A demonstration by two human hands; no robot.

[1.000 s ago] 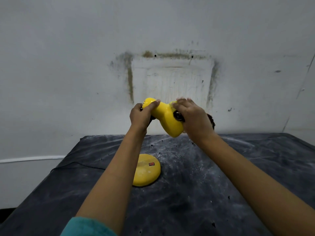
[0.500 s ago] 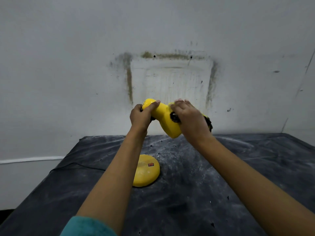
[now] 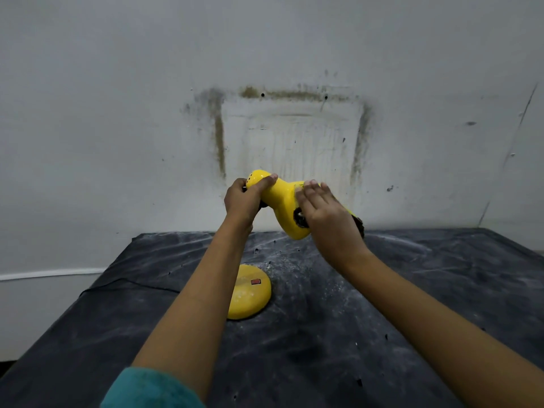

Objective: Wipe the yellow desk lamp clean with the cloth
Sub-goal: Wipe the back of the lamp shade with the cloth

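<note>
Thin black cord (image 3: pixel 132 282) trails off the left side of the table (image 3: pixel 441 290), which is draped in a dark, dust-streaked sheet. The cord lies slack, so it should not tug at the work. My left hand (image 3: pixel 245 200) is wrapped round the narrow vented rear of the glossy yellow plastic desk lamp (image 3: pixel 287 225), thumb on top, fingers curled under. I judge this an anchor grip, so the lamp head (image 3: pixel 281 201) does not swing when pressed. Below it the lamp's round yellow base (image 3: pixel 250 298), with a small red switch (image 3: pixel 256 281), sits flat on the table. Pale dust on it; not yet wiped, by the look. The head is held up off the table, tilted down to the right, its flare toward my wiping side. Black knob (image 3: pixel 298 214) on its flank. My right hand (image 3: pixel 326 213) lies flat over the flare, fingers nearly straight and together, pressing rather than gripping. A pale sliver under the fingertips (image 3: pixel 315 187) is likely the cloth (image 3: pixel 298 189), mostly hidden by the palm. A dark ragged edge (image 3: pixel 358 226) shows beyond the hand. More cloth or the shade's rim, I cannot tell.
</note>
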